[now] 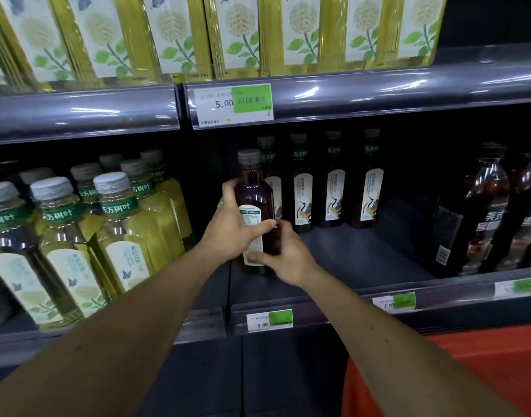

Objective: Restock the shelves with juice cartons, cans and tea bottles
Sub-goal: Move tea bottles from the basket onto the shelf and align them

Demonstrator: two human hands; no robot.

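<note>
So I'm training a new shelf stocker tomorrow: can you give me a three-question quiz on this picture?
1. True or false: both hands hold the dark tea bottle.
2. Which way does its label face? A) its back panel toward the camera B) its crane picture toward the camera
3. Fill in: the price tag on the shelf edge above reads ____.

Key
1. True: the left hand wraps its middle, the right hand grips near its base.
2. A; the four dark bottles at the back show the crane picture.
3. 5.00
</note>
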